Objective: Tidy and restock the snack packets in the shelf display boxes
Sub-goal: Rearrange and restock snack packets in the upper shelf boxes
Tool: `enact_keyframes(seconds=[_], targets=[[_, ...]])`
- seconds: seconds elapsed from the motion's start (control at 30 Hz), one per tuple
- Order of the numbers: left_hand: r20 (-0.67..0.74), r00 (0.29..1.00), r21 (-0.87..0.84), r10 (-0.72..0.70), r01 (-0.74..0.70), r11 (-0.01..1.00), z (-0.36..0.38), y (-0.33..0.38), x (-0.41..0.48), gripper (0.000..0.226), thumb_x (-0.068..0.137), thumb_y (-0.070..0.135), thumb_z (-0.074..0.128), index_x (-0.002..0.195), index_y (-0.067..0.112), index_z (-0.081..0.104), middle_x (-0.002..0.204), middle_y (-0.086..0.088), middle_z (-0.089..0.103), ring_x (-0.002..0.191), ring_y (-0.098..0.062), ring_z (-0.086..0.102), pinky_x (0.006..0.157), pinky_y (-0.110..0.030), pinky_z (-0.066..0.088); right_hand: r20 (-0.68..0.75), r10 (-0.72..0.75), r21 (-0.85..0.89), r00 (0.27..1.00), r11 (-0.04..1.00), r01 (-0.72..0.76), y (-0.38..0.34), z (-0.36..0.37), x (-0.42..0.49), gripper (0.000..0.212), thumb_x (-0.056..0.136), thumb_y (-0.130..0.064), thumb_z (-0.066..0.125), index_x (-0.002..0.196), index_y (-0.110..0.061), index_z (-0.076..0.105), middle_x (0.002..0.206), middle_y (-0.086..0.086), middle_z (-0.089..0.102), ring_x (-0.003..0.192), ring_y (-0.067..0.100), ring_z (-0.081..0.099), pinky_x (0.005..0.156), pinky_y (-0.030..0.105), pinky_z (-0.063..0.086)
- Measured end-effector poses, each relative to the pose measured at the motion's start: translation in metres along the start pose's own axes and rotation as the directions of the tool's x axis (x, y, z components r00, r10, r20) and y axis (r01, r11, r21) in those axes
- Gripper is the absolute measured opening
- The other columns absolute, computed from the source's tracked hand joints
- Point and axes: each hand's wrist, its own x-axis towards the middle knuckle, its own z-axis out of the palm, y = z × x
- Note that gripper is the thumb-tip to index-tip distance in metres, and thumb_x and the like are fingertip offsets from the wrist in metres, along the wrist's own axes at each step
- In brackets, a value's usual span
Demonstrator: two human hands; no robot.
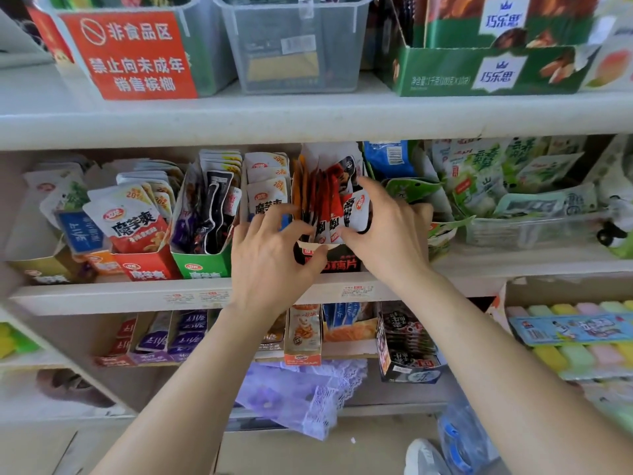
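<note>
On the middle shelf (102,296), a black box (337,260) printed in part "藕片". Inside it, upright and tightly packed: packets (358,214) in white, red and black, with orange ones toward its left wall. Gripped by the right hand (387,234): a bundle of those packets at the right side of the black box, thumb in front, fingers curled behind. Pinched by the left hand (274,258): the front wall of the black box, thumb outside, fingertips among the packets. Left of the black box, a green box (202,267) and a red box (147,269), both marked "魔芋爽", their packets leaning loosely. Above the black box and leftward, a red sign (137,53): "非食品区 禁止向未成年销售槟榔". Above and rightward, a green carton (479,73) branded "巧乐思".
</note>
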Motion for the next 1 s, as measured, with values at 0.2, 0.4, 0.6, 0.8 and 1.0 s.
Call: enact_keyframes(seconds=[0.2, 0.4, 0.6, 0.8, 1.0], targets=[[0.002, 0.998, -0.126, -0.068, 0.068, 0.990, -0.002, -0.001, -0.002, 0.049, 0.079, 0.055, 0.059, 0.115, 0.026, 0.074, 0.127, 0.006, 0.063, 0.108, -0.023, 0.063, 0.093, -0.042, 0.044, 0.019, 0.130, 0.292, 0.991, 0.948, -0.130, 0.005, -0.005, 0.005, 0.083, 0.078, -0.016, 0.080, 0.151, -0.027, 0.040, 0.095, -0.005, 0.071, 0.092, 0.016, 0.062, 0.096, 0.036, 0.039], [0.111, 0.992, -0.120, -0.052, 0.066, 0.991, 0.001, 0.005, 0.000, 0.048, 0.087, 0.056, 0.046, 0.113, 0.031, 0.077, 0.137, 0.003, 0.051, 0.116, -0.023, 0.045, 0.100, -0.045, 0.041, -0.054, 0.137, 0.434, 0.989, 0.895, -0.100, 0.026, -0.029, 0.010, 0.022, 0.084, -0.007, 0.071, 0.106, -0.012, 0.073, 0.094, -0.005, 0.074, 0.079, 0.012, 0.069, 0.073, 0.035, 0.059], [0.021, 1.000, -0.182, -0.016, 0.019, 0.983, 0.001, 0.003, 0.012, 0.025, 0.094, 0.035, 0.058, 0.107, 0.027, 0.078, 0.124, 0.000, 0.058, 0.110, -0.028, 0.051, 0.088, -0.049, 0.050, -0.028, 0.219, 0.563, 0.975, 0.810, -0.165, 0.049, -0.032, 0.002, 0.012, 0.091, -0.009, 0.069, 0.102, -0.012, 0.073, 0.092, -0.003, 0.075, 0.067, 0.007, 0.073, 0.063, 0.042, 0.062], [0.319, 0.875, -0.260, 0.364, -0.289, 0.922, -0.004, -0.003, 0.066, 0.053, 0.087, 0.005, 0.073, 0.131, 0.035, 0.065, 0.136, 0.008, 0.061, 0.130, -0.030, 0.047, 0.113, -0.057, 0.036, -0.021, 0.301, 0.633, 0.953, 0.742, -0.221, 0.058, -0.034, -0.002, 0.018, 0.091, -0.009, 0.069, 0.108, -0.015, 0.072, 0.101, 0.002, 0.076, 0.066, 0.010, 0.074, 0.062, 0.044, 0.062], [0.685, 0.593, -0.121, 0.424, -0.481, 0.868, -0.007, 0.001, 0.126, 0.077, 0.078, 0.000, 0.074, 0.141, 0.040, 0.055, 0.147, 0.014, 0.054, 0.125, -0.025, 0.045, 0.107, -0.051, 0.037, -0.016, 0.281, 0.625, 0.960, 0.752, -0.210, 0.059, -0.031, -0.006, 0.022, 0.091, -0.016, 0.069, 0.113, -0.016, 0.071, 0.107, 0.001, 0.075, 0.082, 0.015, 0.074, 0.071, 0.044, 0.062]])
